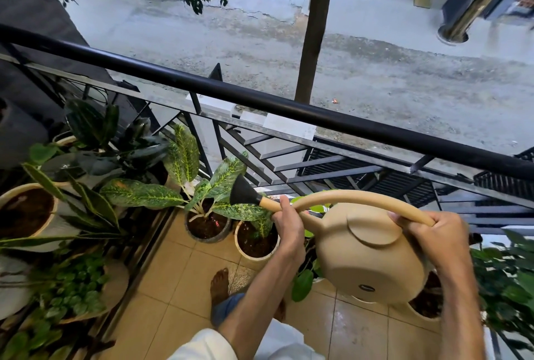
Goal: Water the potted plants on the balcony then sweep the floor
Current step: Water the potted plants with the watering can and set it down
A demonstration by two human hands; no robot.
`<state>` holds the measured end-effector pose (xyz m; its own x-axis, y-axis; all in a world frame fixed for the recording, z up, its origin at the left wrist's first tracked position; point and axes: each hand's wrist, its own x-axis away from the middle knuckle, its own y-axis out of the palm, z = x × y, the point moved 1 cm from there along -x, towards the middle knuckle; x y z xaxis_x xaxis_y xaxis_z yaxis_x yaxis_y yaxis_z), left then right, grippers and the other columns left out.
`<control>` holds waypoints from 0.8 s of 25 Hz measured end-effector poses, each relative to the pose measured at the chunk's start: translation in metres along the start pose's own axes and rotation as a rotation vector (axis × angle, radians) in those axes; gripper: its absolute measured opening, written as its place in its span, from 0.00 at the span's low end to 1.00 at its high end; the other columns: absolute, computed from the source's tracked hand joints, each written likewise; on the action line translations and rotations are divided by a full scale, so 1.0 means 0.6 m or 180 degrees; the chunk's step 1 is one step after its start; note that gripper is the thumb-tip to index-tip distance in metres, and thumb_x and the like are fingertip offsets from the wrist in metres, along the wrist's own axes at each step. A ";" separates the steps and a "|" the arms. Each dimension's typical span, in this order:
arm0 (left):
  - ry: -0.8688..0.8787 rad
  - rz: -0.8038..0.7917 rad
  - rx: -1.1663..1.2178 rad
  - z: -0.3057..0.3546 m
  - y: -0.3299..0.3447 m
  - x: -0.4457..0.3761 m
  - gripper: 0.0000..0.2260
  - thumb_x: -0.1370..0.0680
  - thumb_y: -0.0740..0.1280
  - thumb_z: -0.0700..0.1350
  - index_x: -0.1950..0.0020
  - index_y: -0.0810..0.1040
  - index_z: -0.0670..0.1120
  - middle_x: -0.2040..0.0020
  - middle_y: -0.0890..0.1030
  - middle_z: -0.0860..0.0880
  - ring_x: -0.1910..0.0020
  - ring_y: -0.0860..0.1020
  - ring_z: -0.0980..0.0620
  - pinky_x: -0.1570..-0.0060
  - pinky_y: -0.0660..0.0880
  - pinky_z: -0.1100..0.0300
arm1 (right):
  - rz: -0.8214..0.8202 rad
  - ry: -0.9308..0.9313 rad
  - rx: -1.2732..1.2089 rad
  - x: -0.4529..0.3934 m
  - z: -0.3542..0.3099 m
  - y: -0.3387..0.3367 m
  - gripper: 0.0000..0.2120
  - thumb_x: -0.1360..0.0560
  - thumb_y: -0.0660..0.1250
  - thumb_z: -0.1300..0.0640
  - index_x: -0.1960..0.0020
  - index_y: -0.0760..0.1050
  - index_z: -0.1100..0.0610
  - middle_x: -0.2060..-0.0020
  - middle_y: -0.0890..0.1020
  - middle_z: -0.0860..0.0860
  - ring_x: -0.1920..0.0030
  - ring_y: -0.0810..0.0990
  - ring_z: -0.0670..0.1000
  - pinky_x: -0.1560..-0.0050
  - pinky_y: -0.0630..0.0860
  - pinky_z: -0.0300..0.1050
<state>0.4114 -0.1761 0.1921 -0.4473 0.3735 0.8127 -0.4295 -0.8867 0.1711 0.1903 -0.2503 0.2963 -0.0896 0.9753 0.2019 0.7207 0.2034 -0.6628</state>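
Observation:
A tan watering can [367, 255] is tipped to the left over the balcony plants. My right hand [430, 235] grips its arched handle at the right end. My left hand [289, 223] holds the spout just behind the black sprinkler head [244, 192]. The head points left and down over a dark pot [208, 228] with yellow-speckled leaves and a cream pot [257, 241] of bare soil beside it. No water stream is visible.
A black railing [260, 99] runs diagonally behind the pots, with the street far below. More potted plants [72, 186] crowd a rack on the left, and another leafy plant [508, 278] stands at the right. My bare foot [219, 284] stands on the tan tiled floor [179, 287].

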 end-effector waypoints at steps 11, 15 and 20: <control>-0.0133 -0.0196 -0.0422 -0.013 0.026 0.018 0.18 0.16 0.58 0.59 0.38 0.67 0.46 0.48 0.78 0.46 0.42 0.78 0.45 0.37 0.75 0.48 | 0.0253 0.0170 -0.0157 0.022 0.013 -0.039 0.10 0.32 0.83 0.48 0.62 0.87 0.53 0.70 0.85 0.55 0.60 0.84 0.64 0.57 0.82 0.68; -0.0152 -0.0327 -0.0547 -0.014 0.044 0.041 0.20 0.18 0.58 0.61 0.37 0.68 0.45 0.43 0.81 0.40 0.42 0.80 0.44 0.44 0.76 0.49 | 0.0354 0.0236 -0.0319 0.036 0.029 -0.056 0.09 0.31 0.83 0.51 0.59 0.87 0.55 0.67 0.86 0.57 0.58 0.84 0.65 0.58 0.81 0.58; -0.0114 -0.0457 -0.0709 -0.010 0.064 0.064 0.18 0.16 0.58 0.58 0.36 0.66 0.45 0.41 0.79 0.42 0.46 0.77 0.49 0.50 0.70 0.53 | 0.0564 0.0191 -0.0599 0.059 0.039 -0.078 0.09 0.30 0.82 0.55 0.58 0.86 0.59 0.66 0.85 0.59 0.58 0.84 0.64 0.61 0.77 0.50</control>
<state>0.3730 -0.1942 0.2268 -0.3428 0.4777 0.8089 -0.6505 -0.7419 0.1624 0.1374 -0.2235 0.3178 0.0863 0.9863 0.1408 0.8371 0.0048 -0.5470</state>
